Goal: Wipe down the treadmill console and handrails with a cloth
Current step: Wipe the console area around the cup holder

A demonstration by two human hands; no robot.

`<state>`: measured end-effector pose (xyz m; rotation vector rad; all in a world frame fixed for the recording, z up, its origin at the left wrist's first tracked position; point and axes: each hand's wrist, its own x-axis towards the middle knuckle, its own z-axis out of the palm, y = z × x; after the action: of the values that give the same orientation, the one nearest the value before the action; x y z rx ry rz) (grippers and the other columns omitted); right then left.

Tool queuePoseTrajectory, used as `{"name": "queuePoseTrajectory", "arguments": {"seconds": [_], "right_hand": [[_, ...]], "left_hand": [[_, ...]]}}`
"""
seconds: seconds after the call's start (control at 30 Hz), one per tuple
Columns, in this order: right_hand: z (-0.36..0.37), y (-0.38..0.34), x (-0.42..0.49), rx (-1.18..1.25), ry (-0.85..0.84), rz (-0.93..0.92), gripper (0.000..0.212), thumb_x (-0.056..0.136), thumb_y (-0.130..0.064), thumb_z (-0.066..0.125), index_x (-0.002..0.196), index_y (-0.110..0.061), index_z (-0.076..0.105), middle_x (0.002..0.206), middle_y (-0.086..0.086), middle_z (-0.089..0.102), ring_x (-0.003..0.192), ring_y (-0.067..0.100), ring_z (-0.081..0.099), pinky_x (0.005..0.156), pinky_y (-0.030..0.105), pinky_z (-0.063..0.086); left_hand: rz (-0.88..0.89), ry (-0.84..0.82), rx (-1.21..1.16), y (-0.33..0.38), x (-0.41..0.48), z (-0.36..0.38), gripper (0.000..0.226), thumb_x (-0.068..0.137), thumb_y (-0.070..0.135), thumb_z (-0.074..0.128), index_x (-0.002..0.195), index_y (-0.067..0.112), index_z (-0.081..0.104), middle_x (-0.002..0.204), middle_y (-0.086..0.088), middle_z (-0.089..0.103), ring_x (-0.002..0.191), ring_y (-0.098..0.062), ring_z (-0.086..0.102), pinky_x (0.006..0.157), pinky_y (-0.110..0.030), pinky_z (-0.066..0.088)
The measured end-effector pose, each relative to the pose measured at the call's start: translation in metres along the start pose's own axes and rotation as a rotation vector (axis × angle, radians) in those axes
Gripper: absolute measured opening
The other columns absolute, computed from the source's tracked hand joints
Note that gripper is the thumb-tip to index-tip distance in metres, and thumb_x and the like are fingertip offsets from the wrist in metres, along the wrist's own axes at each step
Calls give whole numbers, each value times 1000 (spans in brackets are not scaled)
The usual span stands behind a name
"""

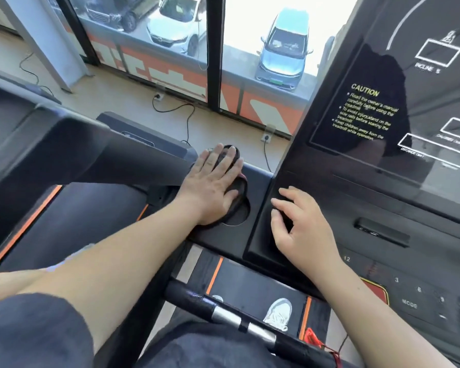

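Left hand [215,181] spread flat, fingers splayed, pressing a dark cloth [238,189] over the cup holder [237,216] left of the console [369,181]. Right hand [300,229] loosely curled — empty — on the console's lower left corner. Handrail [239,318] below the console.

— How many hands are on the console [314,166]?

— Two: the left hand [213,181] lies flat over the cup-holder recess [237,216] at the console's left edge, the right hand [300,229] just beside it.

— Cars beyond the window?

— Three: a dark car [112,9], a white car [178,25] and a blue car [284,49].

— Wall sockets?

— Two: the left socket [158,96] and the right socket [266,136], each with a cable.

— Shoes?

— One clear white shoe [278,313] (a second is barely a sliver). One handrail [223,314] crosses the bottom.
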<state>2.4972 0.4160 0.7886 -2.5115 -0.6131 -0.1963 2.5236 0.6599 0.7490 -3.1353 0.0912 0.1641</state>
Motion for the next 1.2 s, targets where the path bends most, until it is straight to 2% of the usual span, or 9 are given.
{"name": "queuePoseTrajectory", "arguments": {"seconds": [0.1, 0.3, 0.47, 0.67, 0.77, 0.83, 0.93, 1.07, 1.2], "right_hand": [[5, 4, 0, -45, 14, -14, 20, 90, -13, 70, 108, -8, 77, 129, 10, 67, 135, 29, 52, 108, 45, 47], [20, 0, -3, -58, -26, -90, 23, 89, -12, 70, 111, -5, 76, 130, 13, 66, 138, 35, 48, 111, 55, 41], [25, -10, -6, -11, -50, -84, 26, 90, -12, 70, 115, -6, 74, 132, 13, 66, 140, 33, 47, 113, 54, 40], [29, -10, -6, 29, -122, -174, 34, 89, -6, 69, 122, -5, 71, 130, 11, 66, 138, 35, 48, 111, 50, 43], [26, -10, -5, 86, -157, -218, 41, 90, -2, 64, 130, -5, 66, 134, 9, 64, 141, 32, 46, 114, 50, 41], [21, -10, -6, 124, -172, -226, 43, 91, -1, 62, 134, -5, 63, 138, 8, 62, 142, 29, 44, 116, 47, 39], [22, -11, -6, 190, -221, -252, 47, 92, 0, 60, 138, -10, 61, 145, 2, 57, 144, 22, 41, 118, 23, 29], [35, -23, -5, 226, -305, -405, 46, 96, -2, 56, 141, -13, 59, 151, -1, 52, 141, 12, 46, 114, 17, 33], [50, -31, -11, 51, -455, -499, 49, 101, -22, 43, 148, -9, 50, 157, 6, 44, 148, 21, 37, 123, 26, 24]], "left_hand": [[-119, 24, -83, 19, -29, 9, 71, 104, 52, 14, 163, 20, -8, 170, -4, -22, 152, -26, -30, 126, -49, -10], [215, -17, -8, 0, -78, 17, 67, 105, 56, 13, 161, 25, -5, 170, 0, -18, 155, -24, -24, 127, -46, -10], [-271, 5, -126, 10, -54, 15, 74, 103, 55, 11, 161, 18, -15, 167, -10, -28, 152, -33, -29, 126, -49, -9], [63, -11, -112, 53, -88, 23, 70, 103, 52, 8, 164, 19, 2, 171, -6, -14, 155, -28, -24, 126, -49, -11], [-108, 19, -159, 47, -70, 17, 63, 105, 51, 12, 163, 31, -2, 170, -1, -19, 154, -25, -27, 126, -47, -13], [-332, 62, -200, 75, -72, 21, 65, 103, 50, 8, 163, 29, -3, 170, -5, -21, 152, -29, -30, 125, -49, -14], [-227, -24, -246, 105, -94, 26, 74, 94, 46, -6, 164, 22, -4, 172, -4, -13, 153, -31, -29, 126, -49, -12], [-132, 165, -560, 83, -131, 10, 58, 96, 27, 34, 149, 11, 48, 166, -11, 31, 157, -35, 11, 128, -46, 8], [-344, 359, -528, 70, -174, 5, 39, 87, 7, 48, 118, 5, 72, 144, -18, 59, 142, -36, 46, 119, -51, 34]]}}
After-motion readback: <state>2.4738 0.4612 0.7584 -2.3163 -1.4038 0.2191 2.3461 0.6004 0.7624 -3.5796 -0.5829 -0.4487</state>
